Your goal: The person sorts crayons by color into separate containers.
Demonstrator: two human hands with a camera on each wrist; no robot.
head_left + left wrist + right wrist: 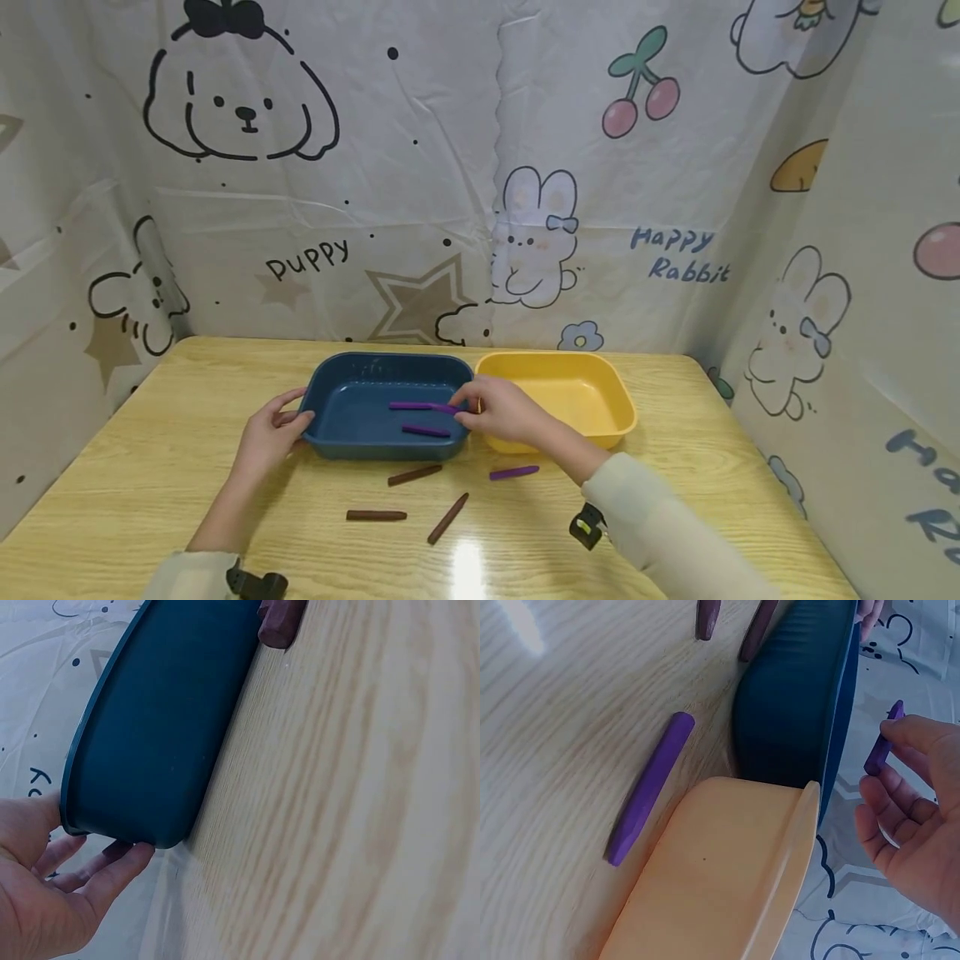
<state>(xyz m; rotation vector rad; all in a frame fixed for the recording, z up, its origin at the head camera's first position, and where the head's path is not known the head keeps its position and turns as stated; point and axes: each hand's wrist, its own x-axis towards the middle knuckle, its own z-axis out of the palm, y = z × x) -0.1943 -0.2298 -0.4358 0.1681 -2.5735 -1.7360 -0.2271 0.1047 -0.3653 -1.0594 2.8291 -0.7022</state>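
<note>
- My left hand [272, 429] is wrapped around the left end of the blue tray [352, 451], which sits around the middle of the frame. Thumb's up at the rim.
- My right hand [498, 407] has a purple crayon [880, 754] pinched with the fingertips, held over the tray's right end. The right wrist view has it above the rim.
- Two other purple crayons [426, 431] lie inside that tray, near frame centre.
- Lower down, right of centre, there's a loose purple crayon [514, 472] on the table [675, 517], just in front of the yellow tray [581, 396]. Three brown crayons [377, 516] lie around lower middle.
- Best guess, I'm mid-way through putting purples in the blue one, though one moment can't rule out lifting it out.
- If so, next move imo: lower it, ease the pinch, don't bump the other two, left hand steadying.
</note>
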